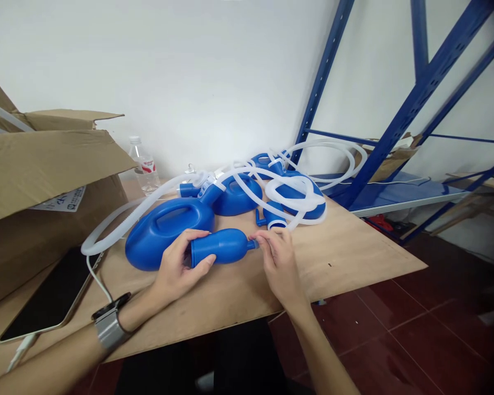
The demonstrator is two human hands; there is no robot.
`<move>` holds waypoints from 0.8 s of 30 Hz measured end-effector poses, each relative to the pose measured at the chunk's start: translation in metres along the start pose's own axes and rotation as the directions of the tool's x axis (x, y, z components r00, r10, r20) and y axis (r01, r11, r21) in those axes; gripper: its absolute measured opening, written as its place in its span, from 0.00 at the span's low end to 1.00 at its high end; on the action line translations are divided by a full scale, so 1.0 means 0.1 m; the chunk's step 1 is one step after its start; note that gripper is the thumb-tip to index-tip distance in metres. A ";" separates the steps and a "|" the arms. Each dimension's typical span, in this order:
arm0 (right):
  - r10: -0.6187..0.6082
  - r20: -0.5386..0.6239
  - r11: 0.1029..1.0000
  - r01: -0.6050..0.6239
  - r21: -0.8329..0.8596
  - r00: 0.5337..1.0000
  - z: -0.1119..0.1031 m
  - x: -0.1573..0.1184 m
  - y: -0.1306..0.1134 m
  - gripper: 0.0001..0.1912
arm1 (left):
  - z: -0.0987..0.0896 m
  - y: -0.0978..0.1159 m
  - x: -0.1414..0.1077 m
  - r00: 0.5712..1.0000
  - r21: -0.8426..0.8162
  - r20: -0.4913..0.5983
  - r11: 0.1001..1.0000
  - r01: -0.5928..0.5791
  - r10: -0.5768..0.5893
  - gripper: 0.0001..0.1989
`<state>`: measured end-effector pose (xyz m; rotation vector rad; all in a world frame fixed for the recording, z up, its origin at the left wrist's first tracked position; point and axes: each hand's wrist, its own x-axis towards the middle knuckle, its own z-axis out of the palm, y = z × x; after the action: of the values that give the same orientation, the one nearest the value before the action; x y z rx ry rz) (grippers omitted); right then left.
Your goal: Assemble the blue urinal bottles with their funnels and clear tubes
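Observation:
A blue plastic funnel-shaped cup (222, 247) lies sideways above the front of the table, its wide end toward the left and its narrow spout toward the right. My left hand (181, 263) is wrapped round the wide end. At the spout tip, the thumb and fingers of my right hand (276, 258) are pinched together; whether a small part sits between them is hidden. Just behind the cup rests a blue bottle with a handle (148, 241), a clear hose (127, 222) looping from its neck.
More blue bottles (234, 200) and coiled clear hoses (304, 200) lie behind. An open cardboard box (45, 164), a tablet (49, 299) and a water bottle (145, 167) stand or lie at left. A blue metal rack (370, 131) rises at right. The wooden table (346, 258) ends near me.

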<state>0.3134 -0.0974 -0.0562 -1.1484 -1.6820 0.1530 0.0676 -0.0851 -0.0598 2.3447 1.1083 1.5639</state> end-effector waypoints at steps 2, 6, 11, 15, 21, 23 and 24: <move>0.020 0.114 0.998 -0.027 0.061 0.993 -0.05 0.03 0.02 0.16 | -0.01 -0.03 0.01 0.999 0.036 0.004 0.999 -0.032 0.032 0.16; -0.092 0.392 0.996 0.077 0.054 0.915 -0.19 0.08 0.05 0.16 | -0.04 -0.05 0.04 0.996 0.061 -0.003 0.994 -0.088 0.089 0.17; -0.173 0.368 0.962 0.238 -0.137 0.913 -0.13 0.01 0.12 0.20 | -0.04 0.00 0.05 0.974 0.051 0.021 0.973 -0.227 0.226 0.19; -0.137 0.252 0.942 0.205 -0.266 0.958 -0.03 -0.06 0.19 0.15 | -0.04 0.03 0.03 0.955 -0.015 0.059 0.956 -0.292 0.292 0.22; -0.038 0.374 0.949 0.150 -0.277 0.927 -0.11 -0.04 0.17 0.15 | -0.09 -0.04 0.00 0.920 -0.044 0.157 0.933 -0.356 0.358 0.27; -0.031 0.410 0.957 0.145 -0.250 0.912 -0.16 -0.02 0.16 0.16 | -0.11 -0.05 -0.03 0.903 -0.017 0.181 0.919 -0.393 0.390 0.28; -0.025 0.421 0.961 0.138 -0.240 0.907 -0.18 -0.01 0.16 0.16 | -0.12 -0.05 -0.03 0.894 0.005 0.194 0.911 -0.413 0.405 0.29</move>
<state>0.3378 -0.0969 -0.0581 -1.3048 -2.1784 0.1264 0.0544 -0.0865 -0.0594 2.8272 0.6413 1.3884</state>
